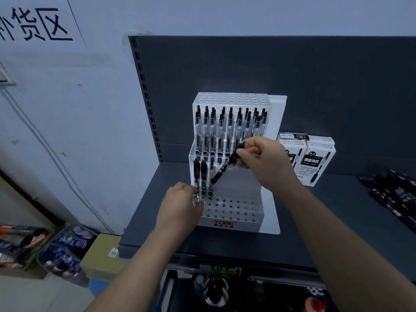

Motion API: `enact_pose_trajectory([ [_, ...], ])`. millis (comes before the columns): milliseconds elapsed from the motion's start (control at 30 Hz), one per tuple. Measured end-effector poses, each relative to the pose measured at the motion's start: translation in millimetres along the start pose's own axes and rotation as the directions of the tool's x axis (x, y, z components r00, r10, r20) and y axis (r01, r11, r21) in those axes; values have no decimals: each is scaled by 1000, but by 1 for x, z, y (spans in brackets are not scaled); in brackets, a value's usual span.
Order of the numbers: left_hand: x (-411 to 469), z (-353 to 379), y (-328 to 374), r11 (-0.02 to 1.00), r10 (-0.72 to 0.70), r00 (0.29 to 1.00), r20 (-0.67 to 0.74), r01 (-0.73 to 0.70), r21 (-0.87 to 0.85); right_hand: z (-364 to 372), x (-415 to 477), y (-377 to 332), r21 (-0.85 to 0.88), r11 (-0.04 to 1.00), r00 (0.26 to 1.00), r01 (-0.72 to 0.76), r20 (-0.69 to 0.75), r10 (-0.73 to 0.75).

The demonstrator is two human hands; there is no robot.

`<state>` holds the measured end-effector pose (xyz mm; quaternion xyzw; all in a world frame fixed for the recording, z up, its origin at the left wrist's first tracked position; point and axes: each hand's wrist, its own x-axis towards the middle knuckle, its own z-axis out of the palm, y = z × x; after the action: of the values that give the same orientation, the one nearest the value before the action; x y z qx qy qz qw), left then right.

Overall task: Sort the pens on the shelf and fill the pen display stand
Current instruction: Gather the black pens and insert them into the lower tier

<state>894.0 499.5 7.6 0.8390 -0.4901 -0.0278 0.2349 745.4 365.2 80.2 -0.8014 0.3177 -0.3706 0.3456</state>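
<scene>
On a dark grey shelf (315, 221) against a pale wall (78, 109), the white pen display stand (234, 221) has clear pens in its far tier. The right hand (263, 158) pinches a black pen (225, 167), tilted, tip over the near tier's left holes. The left hand (180, 206) grips the stand's near-left corner with curled fingers. Pen boxes (315, 161) stand to the right, and a cardboard box (101, 253) sits on the floor to the left.

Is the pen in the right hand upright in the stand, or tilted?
Tilted. The right hand holds the pen slanted, tip near a hole of the stand.
</scene>
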Motion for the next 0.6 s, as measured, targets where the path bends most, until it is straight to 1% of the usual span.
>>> enact_pose_trajectory([
  [67, -1, 3, -1, 1000, -15, 1000, 11, 15, -5, 7, -2, 0, -156, 983, 995, 97, 16, -95],
  [100, -2, 4, -1, 1000, -18, 1000, 11, 18, -8, 9, -2, 0, -198, 972, 992, 125, 24, -122],
  [200, -2, 4, -1, 1000, -19, 1000, 9, 19, 2, 10, 0, -2, -293, 938, 982, 186, 40, -182],
  [367, -2, 5, -1, 1000, -17, 1000, -2, 17, -1, 5, 7, -7, -375, 891, 963, 256, 20, -268],
  [467, -2, 5, -2, 1000, -16, 1000, -7, 16, -4, 10, 5, -10, -404, 882, 970, 240, 71, -232],
  [600, -1, 4, -2, 1000, -18, 1000, -14, 18, -2, 27, 1, -8, -462, 865, 973, 194, 201, -111],
])
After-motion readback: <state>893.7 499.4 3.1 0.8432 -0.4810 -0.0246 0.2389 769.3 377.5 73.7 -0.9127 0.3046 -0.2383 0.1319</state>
